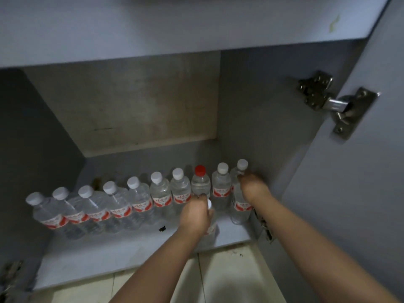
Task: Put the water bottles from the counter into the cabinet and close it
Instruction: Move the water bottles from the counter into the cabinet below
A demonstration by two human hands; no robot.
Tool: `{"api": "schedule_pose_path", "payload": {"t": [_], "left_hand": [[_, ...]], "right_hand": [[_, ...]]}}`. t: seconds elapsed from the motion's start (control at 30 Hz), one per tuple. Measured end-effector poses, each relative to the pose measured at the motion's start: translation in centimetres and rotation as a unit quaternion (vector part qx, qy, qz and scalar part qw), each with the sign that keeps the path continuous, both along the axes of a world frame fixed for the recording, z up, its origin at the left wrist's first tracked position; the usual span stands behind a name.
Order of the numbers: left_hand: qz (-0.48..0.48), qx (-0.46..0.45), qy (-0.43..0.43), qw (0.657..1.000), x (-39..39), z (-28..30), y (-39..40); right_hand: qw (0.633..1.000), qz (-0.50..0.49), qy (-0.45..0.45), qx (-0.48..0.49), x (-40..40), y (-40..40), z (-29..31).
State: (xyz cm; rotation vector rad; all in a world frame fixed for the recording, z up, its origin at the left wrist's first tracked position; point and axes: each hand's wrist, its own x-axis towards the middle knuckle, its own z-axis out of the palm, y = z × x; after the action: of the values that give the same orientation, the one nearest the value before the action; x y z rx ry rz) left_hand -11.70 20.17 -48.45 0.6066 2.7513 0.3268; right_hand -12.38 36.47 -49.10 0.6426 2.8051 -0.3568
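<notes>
Both my hands reach into an open grey cabinet (122, 254). A row of several clear water bottles (140, 200) with red and white labels stands on its floor. All have white caps except one with a red cap (200, 184). My left hand (194, 215) grips a white-capped bottle (211, 231) in front of the row; the hand hides most of it. My right hand (253, 186) holds the rightmost bottle (240, 206) near its neck, close to the right wall.
The right cabinet door (349, 193) stands open, with a metal hinge (334, 103) at the top and another low by my right forearm. A shelf (175, 29) spans overhead. Bare cabinet floor lies in front of the row. A dark spot (162, 228) marks it. Pale tiles lie below.
</notes>
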Motion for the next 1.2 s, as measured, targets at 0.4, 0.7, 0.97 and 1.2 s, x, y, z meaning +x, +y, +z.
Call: {"api": "schedule_pose_path", "payload": {"t": [0.4,0.7,0.97,1.2], "left_hand": [[-0.005,0.025,-0.030,0.999,-2.8,-0.1,7.1],[-0.050,0.051,-0.015,0.997,-3.0,-1.7,5.8],[-0.108,-0.024,0.064,0.992,-0.7,2.5,2.2],[-0.101,-0.119,-0.025,0.987,5.6,15.5,-2.8]], "right_hand": [[0.996,0.021,0.078,-0.034,0.8,0.9,-2.1],[0.992,0.062,0.106,-0.032,2.3,1.1,-2.1],[0.994,0.052,0.083,0.044,5.4,-1.8,2.9],[0.999,0.037,0.005,0.037,13.2,-6.0,13.3]]}}
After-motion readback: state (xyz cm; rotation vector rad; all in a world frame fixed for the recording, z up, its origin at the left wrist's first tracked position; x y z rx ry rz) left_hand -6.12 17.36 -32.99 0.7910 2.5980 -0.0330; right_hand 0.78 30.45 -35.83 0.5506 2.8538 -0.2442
